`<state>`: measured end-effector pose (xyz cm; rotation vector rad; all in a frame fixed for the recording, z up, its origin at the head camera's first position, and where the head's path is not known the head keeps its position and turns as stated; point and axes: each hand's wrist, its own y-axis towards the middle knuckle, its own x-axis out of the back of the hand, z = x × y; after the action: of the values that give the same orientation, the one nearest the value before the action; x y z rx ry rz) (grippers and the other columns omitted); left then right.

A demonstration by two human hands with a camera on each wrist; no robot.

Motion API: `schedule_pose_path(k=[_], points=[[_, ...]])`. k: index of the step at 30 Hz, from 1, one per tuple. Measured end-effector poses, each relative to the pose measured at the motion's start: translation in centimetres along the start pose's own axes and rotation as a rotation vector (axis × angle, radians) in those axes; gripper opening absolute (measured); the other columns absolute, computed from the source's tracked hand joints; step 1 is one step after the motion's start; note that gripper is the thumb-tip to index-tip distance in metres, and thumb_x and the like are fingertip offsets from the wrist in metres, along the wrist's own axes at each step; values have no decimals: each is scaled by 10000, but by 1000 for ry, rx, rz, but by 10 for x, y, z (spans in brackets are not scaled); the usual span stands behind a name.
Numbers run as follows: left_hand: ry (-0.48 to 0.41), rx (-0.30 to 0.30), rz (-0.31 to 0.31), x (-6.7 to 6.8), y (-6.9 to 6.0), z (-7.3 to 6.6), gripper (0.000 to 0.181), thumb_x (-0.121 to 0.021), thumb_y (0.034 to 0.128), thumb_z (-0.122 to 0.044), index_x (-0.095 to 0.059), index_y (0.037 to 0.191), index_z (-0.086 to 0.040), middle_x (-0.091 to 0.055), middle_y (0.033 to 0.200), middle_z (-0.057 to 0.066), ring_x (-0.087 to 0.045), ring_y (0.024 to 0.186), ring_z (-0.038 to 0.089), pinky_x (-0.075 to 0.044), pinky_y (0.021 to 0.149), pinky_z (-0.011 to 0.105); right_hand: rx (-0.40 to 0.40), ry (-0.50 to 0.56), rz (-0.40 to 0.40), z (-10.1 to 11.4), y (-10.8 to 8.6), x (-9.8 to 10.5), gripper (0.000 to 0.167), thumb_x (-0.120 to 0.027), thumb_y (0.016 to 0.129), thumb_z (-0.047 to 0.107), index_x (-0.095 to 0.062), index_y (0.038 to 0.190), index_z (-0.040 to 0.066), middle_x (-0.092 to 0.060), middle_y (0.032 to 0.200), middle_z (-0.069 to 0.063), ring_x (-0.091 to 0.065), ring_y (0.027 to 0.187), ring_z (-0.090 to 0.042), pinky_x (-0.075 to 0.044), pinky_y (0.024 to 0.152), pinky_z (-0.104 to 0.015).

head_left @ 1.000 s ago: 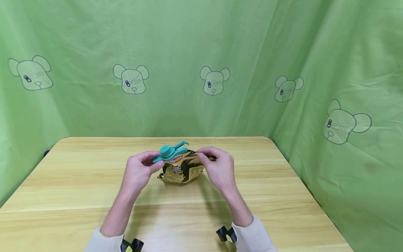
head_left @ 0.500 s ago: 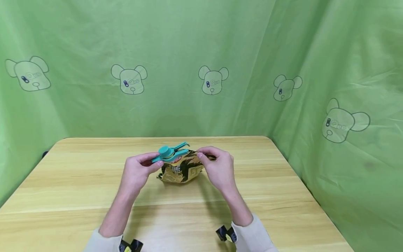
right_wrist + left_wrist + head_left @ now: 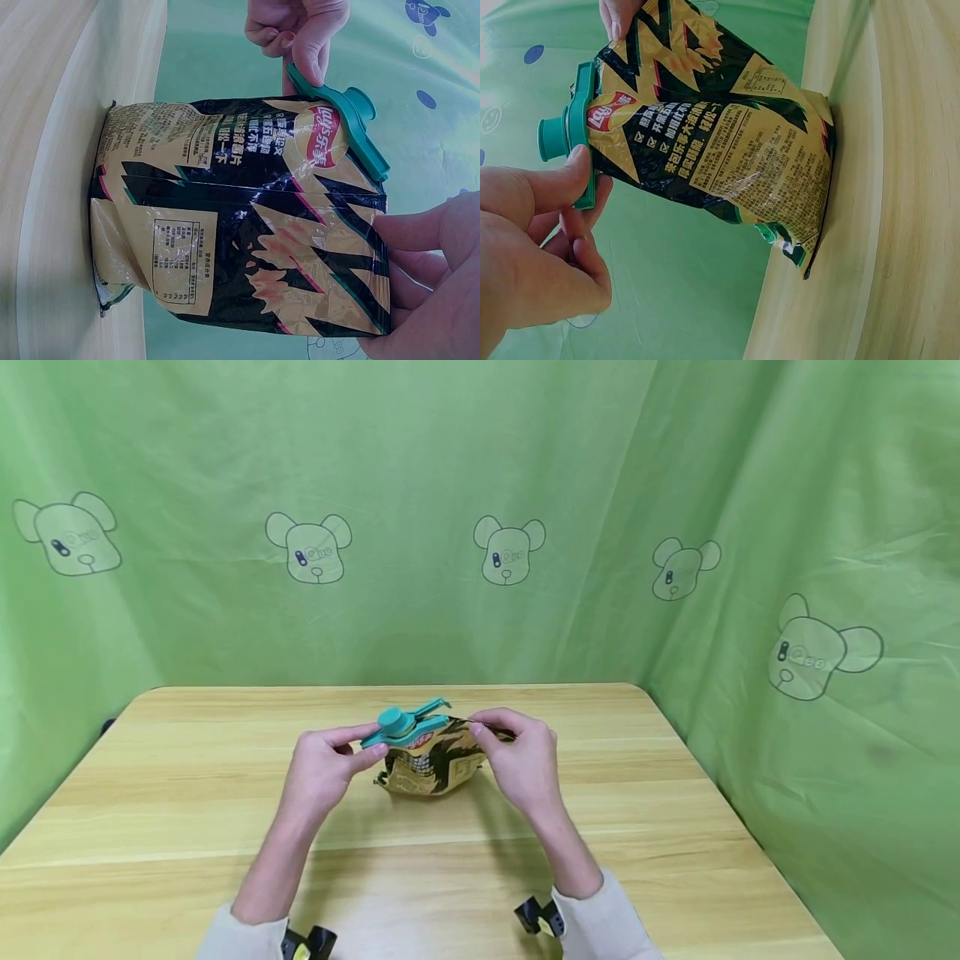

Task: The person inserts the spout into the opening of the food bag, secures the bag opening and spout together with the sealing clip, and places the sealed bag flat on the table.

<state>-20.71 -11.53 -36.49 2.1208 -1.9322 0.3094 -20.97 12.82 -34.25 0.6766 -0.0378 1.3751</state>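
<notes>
Little changed: left hand (image 3: 324, 767) pinches clip (image 3: 393, 722), arms parted, at bag (image 3: 438, 766) top; right hand (image 3: 522, 764) pinches bag's edge; clip seemingly unfastened.

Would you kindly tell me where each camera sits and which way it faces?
Head: on the head, facing forward and down across the wooden table toward the green curtain; left hand, right hand, pale sleeves show.
Left wrist: on that wrist, facing the Lay's chip bag; left hand at left, right hand partly at top.
Right wrist: on that wrist, facing the same bag; right hand lower right, left hand at top.
Both wrist views share the bag's red Lay's logo and the teal clip.
</notes>
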Motion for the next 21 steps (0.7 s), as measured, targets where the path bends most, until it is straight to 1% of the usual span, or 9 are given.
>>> schedule_pose_path(k=[2, 3, 5, 6, 8, 9, 11, 15, 21], points=[[-6, -10, -3, 0, 0, 0, 380, -830, 860, -226, -746, 1220, -141, -515, 677, -1, -414, 642, 145, -339, 513, 256, -3, 4, 2, 0, 0, 0, 96, -775, 893, 114, -805, 983, 129, -789, 984, -17, -738, 961, -185, -572, 918, -421], [-18, -13, 0, 0, 0, 0, 378, -828, 862, -219, -745, 1219, -130, -600, 722, 26, -481, 668, 130, -396, 536, 236, -5, 6, 3, 0, 0, 0, 96, -775, 892, 114, -804, 983, 129, -789, 984, -18, -738, 959, -185, -572, 916, -420], [-43, -13, 12, 0, 0, -1, 375, -820, 870, -202, -739, 1226, -115, -730, 881, 91, -617, 771, 129, -512, 637, 215, -6, 7, 2, 0, 0, 0, 94, -776, 891, 114, -805, 978, 135, -789, 980, -16, -738, 954, -183, -574, 909, -418], [-55, -12, 18, 0, 0, -1, 372, -815, 876, -195, -736, 1230, -110, -759, 989, 120, -671, 849, 143, -554, 709, 218, -7, 7, 2, 0, 0, 0, 94, -775, 892, 115, -805, 979, 135, -789, 981, -15, -738, 953, -182, -574, 910, -416], [-79, -11, 31, 1, 0, -1, 367, -804, 888, -185, -731, 1237, -100, -745, 1175, 140, -719, 1003, 177, -583, 847, 246, -6, 5, 1, 0, 1, 0, 93, -774, 893, 118, -805, 979, 135, -789, 980, -12, -738, 953, -180, -575, 910, -412], [-90, -12, 36, 2, 0, -1, 367, -800, 891, -179, -728, 1240, -93, -725, 1226, 140, -722, 1053, 194, -581, 889, 265, -5, 5, 0, 0, 1, 0, 92, -773, 894, 120, -804, 979, 133, -789, 980, -12, -738, 954, -180, -575, 911, -412], [-96, -12, 36, 2, 1, -1, 356, -795, 896, -178, -732, 1237, -97, -722, 1233, 139, -720, 1072, 206, -578, 904, 273, -4, 6, -2, 0, 1, 0, 88, -772, 896, 124, -804, 976, 134, -789, 978, -8, -738, 954, -176, -574, 915, -412], [-103, -15, 34, 4, 1, -1, 348, -794, 898, -186, -737, 1229, -95, -723, 1232, 134, -717, 1070, 187, -572, 893, 243, -5, 9, -1, 0, 1, 0, 89, -772, 894, 119, -804, 976, 133, -789, 975, -9, -738, 950, -175, -574, 911, -415], [-140, -17, 20, 1, 2, 1, 335, -796, 891, -147, -742, 1214, -75, -732, 1211, 140, -718, 1004, 117, -568, 861, 202, -11, 8, 2, 1, 0, 1, 91, -776, 890, 114, -805, 974, 133, -789, 976, -16, -738, 948, -181, -574, 905, -415]])
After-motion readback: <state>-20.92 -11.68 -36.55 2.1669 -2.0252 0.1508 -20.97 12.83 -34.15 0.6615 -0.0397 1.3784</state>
